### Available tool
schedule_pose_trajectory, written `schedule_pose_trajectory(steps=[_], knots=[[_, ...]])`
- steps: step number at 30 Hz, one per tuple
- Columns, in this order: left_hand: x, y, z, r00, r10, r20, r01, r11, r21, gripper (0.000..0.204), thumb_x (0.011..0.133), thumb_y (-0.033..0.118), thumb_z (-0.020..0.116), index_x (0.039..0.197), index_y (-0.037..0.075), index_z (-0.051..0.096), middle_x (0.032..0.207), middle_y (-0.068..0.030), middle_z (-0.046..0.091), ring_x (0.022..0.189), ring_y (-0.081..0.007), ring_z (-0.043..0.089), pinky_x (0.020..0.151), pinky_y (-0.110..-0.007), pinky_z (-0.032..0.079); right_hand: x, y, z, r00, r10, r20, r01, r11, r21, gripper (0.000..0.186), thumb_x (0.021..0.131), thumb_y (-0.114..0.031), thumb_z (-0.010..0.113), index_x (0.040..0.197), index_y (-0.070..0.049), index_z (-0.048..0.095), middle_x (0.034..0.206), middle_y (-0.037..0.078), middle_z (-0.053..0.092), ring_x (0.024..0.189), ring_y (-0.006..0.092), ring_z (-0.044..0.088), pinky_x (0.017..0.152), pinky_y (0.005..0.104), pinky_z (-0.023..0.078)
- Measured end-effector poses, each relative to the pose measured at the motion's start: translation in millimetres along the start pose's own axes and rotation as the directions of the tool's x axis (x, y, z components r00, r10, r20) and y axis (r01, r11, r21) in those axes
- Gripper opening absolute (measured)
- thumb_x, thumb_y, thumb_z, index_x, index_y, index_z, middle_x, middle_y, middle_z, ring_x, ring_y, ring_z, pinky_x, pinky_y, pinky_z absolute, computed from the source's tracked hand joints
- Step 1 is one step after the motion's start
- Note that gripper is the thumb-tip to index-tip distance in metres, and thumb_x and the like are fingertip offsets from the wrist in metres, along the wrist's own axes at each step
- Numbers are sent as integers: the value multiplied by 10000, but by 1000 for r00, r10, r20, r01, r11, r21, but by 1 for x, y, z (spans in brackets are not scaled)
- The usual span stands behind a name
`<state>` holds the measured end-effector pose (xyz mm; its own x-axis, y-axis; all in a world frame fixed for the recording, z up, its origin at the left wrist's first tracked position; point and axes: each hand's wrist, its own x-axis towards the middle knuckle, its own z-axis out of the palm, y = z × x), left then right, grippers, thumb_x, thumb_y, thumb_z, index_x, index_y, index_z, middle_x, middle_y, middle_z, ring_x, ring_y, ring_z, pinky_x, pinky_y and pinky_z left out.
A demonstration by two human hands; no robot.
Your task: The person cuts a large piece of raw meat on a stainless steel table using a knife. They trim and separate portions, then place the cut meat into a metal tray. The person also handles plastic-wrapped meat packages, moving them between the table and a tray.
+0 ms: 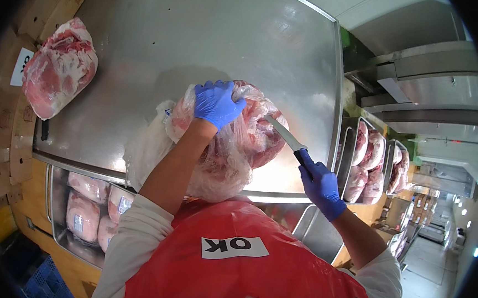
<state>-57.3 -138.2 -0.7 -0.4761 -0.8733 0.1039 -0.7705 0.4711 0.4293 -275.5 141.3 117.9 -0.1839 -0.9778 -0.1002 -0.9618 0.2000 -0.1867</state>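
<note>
A large piece of raw meat lies on the steel table at its near edge, partly covered by a clear plastic bag. My left hand, in a blue glove, has its fingers curled over the far side of the bagged meat, pressing on the plastic. In my blue-gloved right hand is a knife, gripped by its dark handle. Its blade points up and left, with the tip at the bare meat on the right side. Whether the tip has entered the meat I cannot tell.
Another cut of meat rests at the table's left edge, beside cardboard boxes. A steel bin of wrapped meat stands at near left. More meat fills trays on the right. A blue crate is at lower left.
</note>
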Motion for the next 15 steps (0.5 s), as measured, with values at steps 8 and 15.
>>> schedule_pose_trajectory(steps=[8, 15], knots=[[-10, 2, 7, 993, -18, -117, 28, 996, 80, 458, 871, 487, 670, 1135, 122, 752, 1096, -138, 767, 1020, -361, 717, 932, -548, 481, -39, 14, 85, 977, 42, -211, -24, 996, 84, 581, 986, -206, 738, 1543, -273, 585, 748, 154, 639, 567, 353, 641, 523, 483, 507], [-23, 13, -1, 997, -66, -40, 70, 992, 108, 581, 900, 518, 634, 1272, 76, 687, 1259, -190, 715, 1124, -390, 677, 1019, -544, 473, -53, -5, 62, 973, 70, -218, -61, 997, 47, 516, 1005, -305, 714, 1510, -332, 608, 766, 151, 657, 623, 382, 673, 592, 513, 551]])
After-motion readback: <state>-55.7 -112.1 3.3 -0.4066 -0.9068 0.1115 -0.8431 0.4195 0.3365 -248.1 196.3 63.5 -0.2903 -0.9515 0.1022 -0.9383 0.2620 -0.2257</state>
